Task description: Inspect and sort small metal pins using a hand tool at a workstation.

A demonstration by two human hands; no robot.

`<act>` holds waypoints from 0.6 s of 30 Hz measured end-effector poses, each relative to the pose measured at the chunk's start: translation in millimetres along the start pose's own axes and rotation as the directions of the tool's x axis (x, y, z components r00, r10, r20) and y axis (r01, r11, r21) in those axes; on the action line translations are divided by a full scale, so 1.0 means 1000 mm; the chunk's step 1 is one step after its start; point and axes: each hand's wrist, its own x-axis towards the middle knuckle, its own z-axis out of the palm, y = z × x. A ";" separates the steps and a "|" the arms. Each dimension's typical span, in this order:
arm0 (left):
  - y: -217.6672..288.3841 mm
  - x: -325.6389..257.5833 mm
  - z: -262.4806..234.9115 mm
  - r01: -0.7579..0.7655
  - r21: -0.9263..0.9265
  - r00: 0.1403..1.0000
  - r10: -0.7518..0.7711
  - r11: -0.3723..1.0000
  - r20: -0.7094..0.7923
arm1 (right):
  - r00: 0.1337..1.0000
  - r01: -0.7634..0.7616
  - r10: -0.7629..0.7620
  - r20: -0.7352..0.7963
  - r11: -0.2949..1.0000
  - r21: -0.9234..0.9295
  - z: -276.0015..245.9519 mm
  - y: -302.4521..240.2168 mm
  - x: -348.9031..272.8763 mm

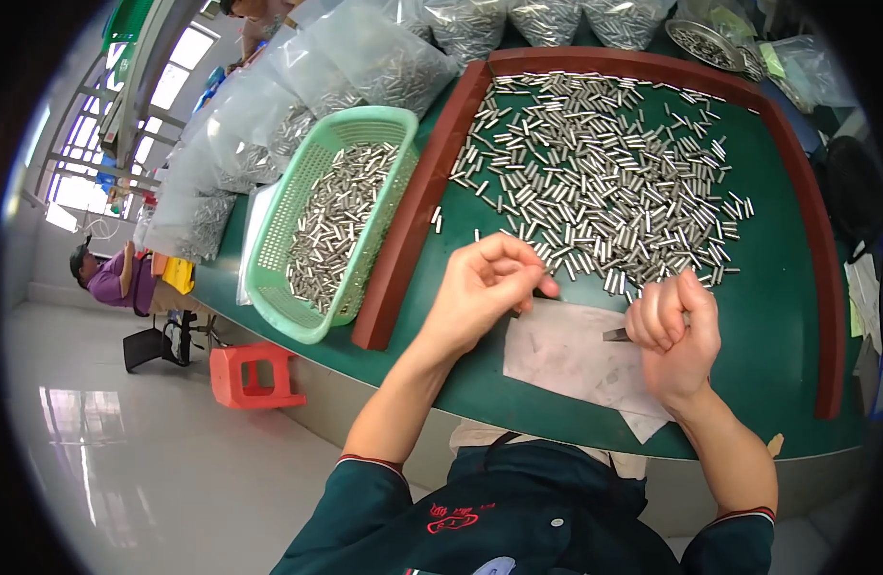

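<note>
Many short, shiny metal pins (595, 163) lie in a loose spread on the green tabletop (767, 345). My left hand (485, 287) is at the near left edge of this spread, its thumb and fingers drawn into a pinch; whatever is between the fingertips is too small to make out. Fingers curled, my right hand (676, 335) grips a dark, narrow metal piece (616, 334), whose end sticks out to the left. Most of that piece is hidden in the fist. A smudged whitish sheet (571, 355) lies flat below both hands, partly covered by the right one.
A dark red wooden rail (418, 225) borders the pins on three sides. Left of it, a green perforated basket (269, 278) holds more pins. Clear bags (365, 57) of pins line the back. A metal bowl (705, 43) stands far right. A red stool (255, 376) and a seated person (116, 278) are left.
</note>
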 end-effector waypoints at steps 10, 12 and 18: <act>-0.012 0.002 0.001 0.125 -0.124 0.990 -0.116 0.984 0.077 | 1.000 0.007 -0.007 0.002 0.999 -0.042 -0.001 -0.002 0.000; -0.012 0.002 0.001 0.135 -0.132 0.988 -0.124 0.982 0.089 | 1.000 0.005 -0.006 -0.003 0.999 -0.039 -0.001 -0.002 0.000; -0.011 0.002 0.002 0.152 -0.141 0.985 -0.137 0.978 0.108 | 1.000 0.008 -0.009 -0.015 0.998 -0.060 0.000 -0.003 -0.001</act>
